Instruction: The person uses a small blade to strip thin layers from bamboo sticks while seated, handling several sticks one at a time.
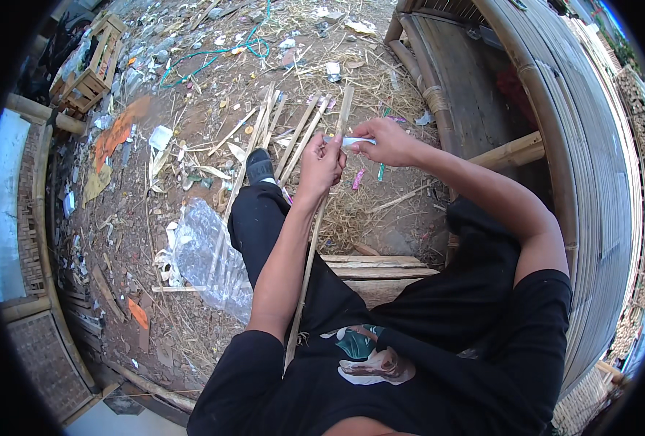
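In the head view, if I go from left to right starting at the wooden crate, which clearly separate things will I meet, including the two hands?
Wooden crate, white plastic container, dark shoe, left hand, right hand, grey slatted bamboo panel.

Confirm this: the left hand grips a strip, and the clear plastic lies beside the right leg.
Wrong leg: the head view shows the clear plastic beside the left leg. The left hand does grip a strip.
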### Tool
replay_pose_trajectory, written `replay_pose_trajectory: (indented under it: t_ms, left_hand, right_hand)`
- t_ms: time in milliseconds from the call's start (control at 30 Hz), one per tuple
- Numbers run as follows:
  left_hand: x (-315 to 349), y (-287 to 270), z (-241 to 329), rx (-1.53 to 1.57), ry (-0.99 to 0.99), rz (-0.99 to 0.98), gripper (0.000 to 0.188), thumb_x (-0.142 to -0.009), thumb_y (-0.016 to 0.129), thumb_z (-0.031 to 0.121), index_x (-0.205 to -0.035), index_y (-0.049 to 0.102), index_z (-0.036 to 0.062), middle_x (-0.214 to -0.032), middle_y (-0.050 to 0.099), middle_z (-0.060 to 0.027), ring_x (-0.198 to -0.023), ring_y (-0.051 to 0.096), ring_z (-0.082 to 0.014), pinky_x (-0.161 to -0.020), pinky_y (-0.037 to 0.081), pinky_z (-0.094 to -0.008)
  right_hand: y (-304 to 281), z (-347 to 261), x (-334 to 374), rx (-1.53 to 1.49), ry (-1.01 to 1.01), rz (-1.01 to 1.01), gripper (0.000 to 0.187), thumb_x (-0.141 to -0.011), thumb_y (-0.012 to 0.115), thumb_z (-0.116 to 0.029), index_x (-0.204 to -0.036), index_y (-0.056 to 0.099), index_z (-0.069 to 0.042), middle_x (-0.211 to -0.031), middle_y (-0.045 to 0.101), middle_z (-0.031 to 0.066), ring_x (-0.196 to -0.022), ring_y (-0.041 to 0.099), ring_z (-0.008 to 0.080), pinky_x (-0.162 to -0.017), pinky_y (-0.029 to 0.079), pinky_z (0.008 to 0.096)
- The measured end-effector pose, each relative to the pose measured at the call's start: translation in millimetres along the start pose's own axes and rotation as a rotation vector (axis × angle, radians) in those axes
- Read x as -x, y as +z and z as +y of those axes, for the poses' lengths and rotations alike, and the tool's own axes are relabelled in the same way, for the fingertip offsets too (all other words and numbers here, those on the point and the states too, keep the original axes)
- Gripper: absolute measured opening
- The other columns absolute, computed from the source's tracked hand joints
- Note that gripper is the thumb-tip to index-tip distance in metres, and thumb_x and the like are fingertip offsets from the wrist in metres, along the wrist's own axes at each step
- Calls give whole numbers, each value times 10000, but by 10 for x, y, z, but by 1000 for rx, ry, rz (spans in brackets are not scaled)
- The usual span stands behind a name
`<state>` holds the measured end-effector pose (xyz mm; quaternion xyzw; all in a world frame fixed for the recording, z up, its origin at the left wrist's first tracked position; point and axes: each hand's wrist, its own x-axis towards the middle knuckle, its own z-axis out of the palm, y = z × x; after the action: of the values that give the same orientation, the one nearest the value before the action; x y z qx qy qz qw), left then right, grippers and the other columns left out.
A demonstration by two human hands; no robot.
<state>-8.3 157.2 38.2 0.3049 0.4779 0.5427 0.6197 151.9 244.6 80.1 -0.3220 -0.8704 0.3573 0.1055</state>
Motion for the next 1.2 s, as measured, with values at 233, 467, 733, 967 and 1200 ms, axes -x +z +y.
replay_pose_trajectory:
  t_ms: [233, 467, 733, 967, 1200]
  left_hand:
    - [22, 32, 29, -11, 37, -10, 226, -978, 527, 250, -873, 419, 81, -559, 507, -12, -355, 359, -45, -323, 244, -215]
    - [31, 42, 60, -35, 108, -14, 202, -981, 520, 225, -880, 430, 74, -554, 501, -9, -360, 370, -48, -324, 250, -213]
    - [31, 60, 55, -16, 72, -3, 195, -982, 517, 230, -898, 433, 76, -563, 501, -11, -361, 363, -46, -324, 244, -221]
    - [-33, -26, 42, -77, 20, -91, 227, -1004, 463, 294, -929, 441, 81, -584, 512, -24, -361, 371, -63, -327, 258, -231]
    - [4, -9, 22, 56, -43, 6, 253, -1027, 355, 327, -965, 462, 107, -603, 521, -44, -355, 338, -63, -333, 252, -198]
  right_hand:
    - [39, -63, 53, 74, -14, 130, 164, -795, 651, -126, -904, 675, -6, -707, 620, 194, -639, 602, 353, -580, 449, 394]
    - [35, -106, 85, 20, -65, 188, 125, -794, 652, -96, -869, 665, 2, -660, 574, 211, -578, 556, 362, -541, 418, 402]
    - [47, -87, 131, 45, -112, 220, 105, -810, 632, -82, -853, 645, 13, -646, 567, 214, -596, 562, 385, -547, 432, 406]
    - [-34, 21, 37, 5, -119, 36, 178, -887, 611, -160, -861, 634, 15, -577, 542, 117, -468, 490, 225, -472, 383, 327]
    - [-73, 94, -100, -742, 406, -319, 180, -970, 530, -196, -939, 590, -29, -587, 394, -74, -468, 328, 23, -421, 265, 203]
